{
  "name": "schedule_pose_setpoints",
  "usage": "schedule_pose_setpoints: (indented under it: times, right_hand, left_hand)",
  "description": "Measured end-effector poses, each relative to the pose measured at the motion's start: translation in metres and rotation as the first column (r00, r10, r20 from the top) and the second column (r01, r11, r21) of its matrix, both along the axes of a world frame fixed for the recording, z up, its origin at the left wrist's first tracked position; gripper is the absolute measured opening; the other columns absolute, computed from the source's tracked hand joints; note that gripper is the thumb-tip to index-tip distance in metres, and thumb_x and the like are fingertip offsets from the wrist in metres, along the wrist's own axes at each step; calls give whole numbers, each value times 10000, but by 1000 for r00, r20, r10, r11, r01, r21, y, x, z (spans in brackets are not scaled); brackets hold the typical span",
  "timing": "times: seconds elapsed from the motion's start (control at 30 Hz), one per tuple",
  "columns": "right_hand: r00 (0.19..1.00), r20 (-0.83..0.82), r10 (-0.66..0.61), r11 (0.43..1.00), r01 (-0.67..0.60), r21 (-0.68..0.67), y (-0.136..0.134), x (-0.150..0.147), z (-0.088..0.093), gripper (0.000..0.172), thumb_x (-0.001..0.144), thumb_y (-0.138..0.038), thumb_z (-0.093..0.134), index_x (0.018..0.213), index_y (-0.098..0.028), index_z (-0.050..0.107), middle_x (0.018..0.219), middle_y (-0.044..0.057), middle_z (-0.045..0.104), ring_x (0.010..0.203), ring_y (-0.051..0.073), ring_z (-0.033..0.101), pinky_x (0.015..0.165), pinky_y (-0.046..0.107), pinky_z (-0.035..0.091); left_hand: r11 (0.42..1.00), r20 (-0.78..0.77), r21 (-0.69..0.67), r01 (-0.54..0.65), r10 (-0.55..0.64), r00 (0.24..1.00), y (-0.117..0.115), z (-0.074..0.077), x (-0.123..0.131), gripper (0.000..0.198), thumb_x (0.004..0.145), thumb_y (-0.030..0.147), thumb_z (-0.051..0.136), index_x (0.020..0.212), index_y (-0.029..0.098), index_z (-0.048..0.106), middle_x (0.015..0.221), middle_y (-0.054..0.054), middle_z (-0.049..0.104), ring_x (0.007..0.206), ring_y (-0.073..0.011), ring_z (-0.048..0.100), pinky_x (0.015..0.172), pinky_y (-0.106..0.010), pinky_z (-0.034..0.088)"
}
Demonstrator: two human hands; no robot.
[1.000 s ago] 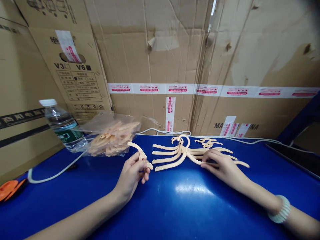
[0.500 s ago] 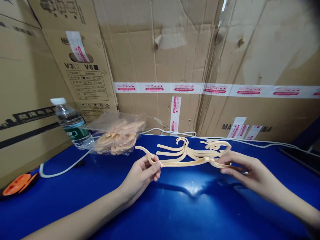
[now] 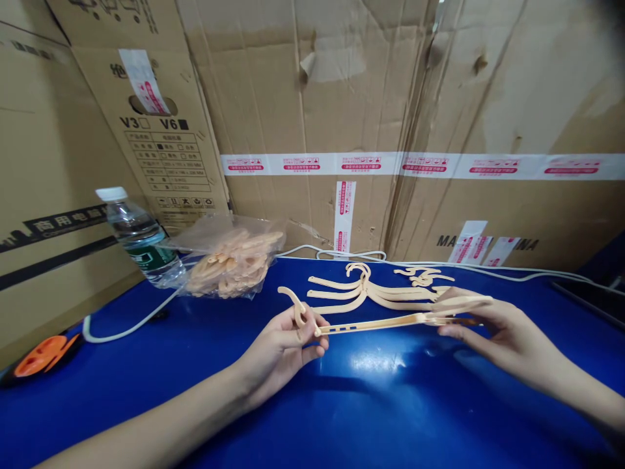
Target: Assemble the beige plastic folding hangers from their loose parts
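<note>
My left hand [image 3: 288, 342] is closed on a small beige plastic hook piece [image 3: 295, 305], its curved end sticking up to the left. My right hand [image 3: 481, 322] pinches one end of a long beige plastic arm [image 3: 375, 322], held level just above the blue table [image 3: 195, 365]; the arm's other end meets the hook at my left fingers. Behind them lies a pile of assembled beige arms [image 3: 371, 293] with a hook on top.
A clear bag of beige parts [image 3: 229, 264] and a water bottle [image 3: 139, 238] stand at the back left. A white cable [image 3: 117, 332] runs along the table's far edge. An orange object [image 3: 41, 345] lies far left. Cardboard boxes [image 3: 342, 117] wall the back.
My right hand has lifted one long arm off the pile and brought it level towards my left hand, whose hook piece now touches the arm's end. The view has shifted slightly.
</note>
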State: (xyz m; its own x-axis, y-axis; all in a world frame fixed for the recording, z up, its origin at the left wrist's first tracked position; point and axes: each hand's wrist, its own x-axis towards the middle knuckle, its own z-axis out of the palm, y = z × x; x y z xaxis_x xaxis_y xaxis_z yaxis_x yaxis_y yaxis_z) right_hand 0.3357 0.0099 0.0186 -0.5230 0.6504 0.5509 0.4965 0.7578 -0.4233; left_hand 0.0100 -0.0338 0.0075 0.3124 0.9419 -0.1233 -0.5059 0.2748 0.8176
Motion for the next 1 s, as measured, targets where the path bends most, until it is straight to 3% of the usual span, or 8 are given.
schedule_pose_setpoints:
  times: [0.17, 0.37, 0.57, 0.73, 1.0]
  right_hand:
    - [997, 1, 83, 995, -82, -64, -3, -6, 3, 67, 931, -260, 591, 959, -264, 651, 891, 22, 672, 845, 203, 632, 762, 308, 506]
    - [999, 29, 40, 995, -43, 91, -5, -5, -3, 70, 913, -261, 611, 969, -286, 645, 881, 16, 688, 884, 215, 654, 681, 263, 519]
    - [998, 59, 5, 991, -13, 130, -8, -4, 0, 111, 913, -259, 606, 998, -295, 667, 914, 21, 718, 905, 220, 672, 735, 280, 534]
    - [998, 65, 12, 998, -17, 68, -14, -11, 2, 103, 925, -293, 587, 963, -266, 679, 882, 38, 712, 819, 223, 669, 689, 302, 531]
    - [1000, 13, -20, 985, 22, -172, -26, -26, 4, 155, 943, -329, 543, 883, -230, 646, 811, 45, 655, 687, 187, 612, 572, 261, 500]
  left_hand:
    - [995, -62, -70, -71, 66, 996, -2, 4, 0, 300, 582, 226, 914, 689, 97, 665, 658, -24, 610, 610, -86, 568, 597, -152, 490]
    - [989, -84, -82, -120, 113, 990, -3, 4, 0, 347, 559, 239, 925, 651, 111, 617, 667, -16, 627, 588, -86, 572, 585, -163, 508]
    - [994, -107, -70, -87, 79, 991, -3, 3, 0, 331, 611, 255, 896, 671, 112, 603, 656, -18, 622, 583, -94, 565, 572, -178, 496]
    - [987, -121, -26, -160, 155, 980, -4, 0, 1, 324, 624, 222, 868, 641, 126, 559, 632, 0, 601, 562, -91, 547, 539, -170, 453]
    - [939, -136, 71, -335, 342, 930, -4, -3, 4, 351, 582, 213, 896, 629, 134, 558, 631, 24, 612, 545, -77, 568, 520, -149, 480]
